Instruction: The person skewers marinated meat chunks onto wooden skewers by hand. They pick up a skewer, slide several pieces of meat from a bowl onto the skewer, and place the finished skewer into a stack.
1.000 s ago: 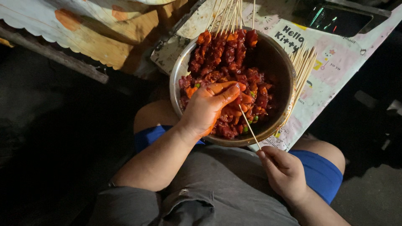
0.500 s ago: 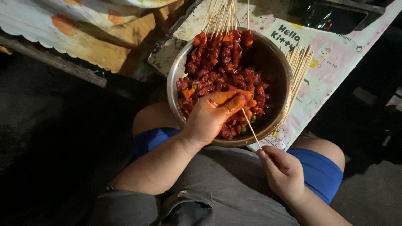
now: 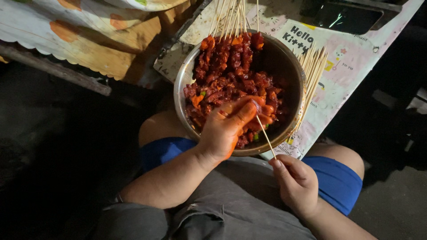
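Pinched between thumb and fingertips of the right hand, a thin bamboo skewer slants up from just outside the near rim of the steel bowl to the left hand, whose sauce-stained grip is closed around a piece of red marinated meat at the skewer's tip. Compared with a second ago, the left hand has lifted slightly off the heap and curled tighter, and the skewer's point, which then stood a little apart from the fingers, now meets the piece they hold; the right hand has barely shifted and sits below the bowl's near rim, over the lap. From that I judge the threading of this piece is just starting, with the meat at the point rather than down the stick. Inside the bowl the rest of the marinated meat is piled toward the far side, with bits of green in it. Against the bowl's far rim lean finished skewers, and a bundle of bare sticks lies just beside its right rim on the printed pink cloth covering the surface.
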